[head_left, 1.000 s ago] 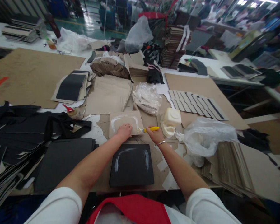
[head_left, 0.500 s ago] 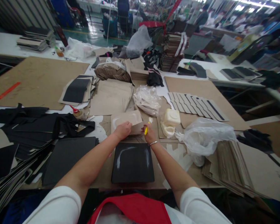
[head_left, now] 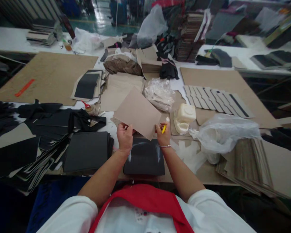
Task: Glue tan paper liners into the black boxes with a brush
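Observation:
My left hand [head_left: 125, 136] pinches the near-left edge of a tan cardboard sheet [head_left: 138, 111], which is lifted and turned cornerwise. At the sheet's right corner, my right hand [head_left: 163, 135] grips a yellow-handled brush [head_left: 164, 129] with a white tip, its fingertips also at the board's edge. The face of the sheet towards me is plain. Below both hands lies a stack of black panels [head_left: 144, 158]; curved white wet-looking streaks mark the top one near its left and right sides.
A cream plastic container [head_left: 185, 113] stands right of my hands, beside a clear plastic bag [head_left: 225, 132]. More black panels [head_left: 87, 152] lie on the left. Behind are tan sheets [head_left: 121, 87] and a bagged bundle [head_left: 160, 94]; board stacks [head_left: 247, 161] sit at right.
The tan sheet, earlier low with white streaks on its upper face, is now raised and rotated with a plain face showing. My left hand has moved to its near edge. The view has tilted down.

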`<state>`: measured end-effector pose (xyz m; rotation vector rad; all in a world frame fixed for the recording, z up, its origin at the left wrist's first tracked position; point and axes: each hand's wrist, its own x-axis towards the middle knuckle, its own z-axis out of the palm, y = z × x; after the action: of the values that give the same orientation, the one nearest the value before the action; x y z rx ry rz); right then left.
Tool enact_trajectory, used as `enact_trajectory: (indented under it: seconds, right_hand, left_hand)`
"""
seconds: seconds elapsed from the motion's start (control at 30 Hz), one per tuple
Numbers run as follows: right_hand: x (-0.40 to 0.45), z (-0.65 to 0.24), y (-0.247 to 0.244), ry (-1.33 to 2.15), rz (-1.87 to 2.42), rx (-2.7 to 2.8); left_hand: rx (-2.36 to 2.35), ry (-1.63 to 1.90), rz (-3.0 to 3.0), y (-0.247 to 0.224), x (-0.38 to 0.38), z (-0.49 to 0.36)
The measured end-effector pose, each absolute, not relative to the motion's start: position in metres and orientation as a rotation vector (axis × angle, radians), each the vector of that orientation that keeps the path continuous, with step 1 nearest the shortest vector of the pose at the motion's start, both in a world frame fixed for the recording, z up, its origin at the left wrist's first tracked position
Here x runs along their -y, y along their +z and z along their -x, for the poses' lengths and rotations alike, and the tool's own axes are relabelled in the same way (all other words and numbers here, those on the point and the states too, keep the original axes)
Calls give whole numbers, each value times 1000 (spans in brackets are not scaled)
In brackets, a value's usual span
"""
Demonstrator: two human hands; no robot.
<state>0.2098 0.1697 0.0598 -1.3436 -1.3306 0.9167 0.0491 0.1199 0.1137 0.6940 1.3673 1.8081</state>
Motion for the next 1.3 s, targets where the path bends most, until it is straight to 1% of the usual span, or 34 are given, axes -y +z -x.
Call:
enact_trajectory:
  seconds: [0.1,0.2,0.27,0.4,0.53,0.77,1.13,1.3]
  right_hand:
    - [-153,-238,59,821,1352,1318]
    - [-133,-276,55,833,1395,1497]
    - [-117,-299,49,842,1452,1622]
    - [-85,-323,26,804,1591,1815]
    - [-67,-318,1,745,1692,1890]
    - [-70,-306,-19,707,1678,1968]
    - [-71,-301,-22,631,1712,2083]
    - [-70,-299,-22,601,1797,2124]
  left_hand:
    - [-1262,1718,-596,105,-106,-45]
    - [-1401,1492,-617,85,-88,-24]
    - [-1549,1238,-744,67,-70,-12]
    - [-1760,755,-1228,34,-25,-2]
    - [-1884,517,-1436,19,0,-3]
    - [-1918,477,-1280,6,-1,1]
    - [-1957,500,-1213,-3,-1,2]
    - [-1940,446,-1218,-4,-1,4]
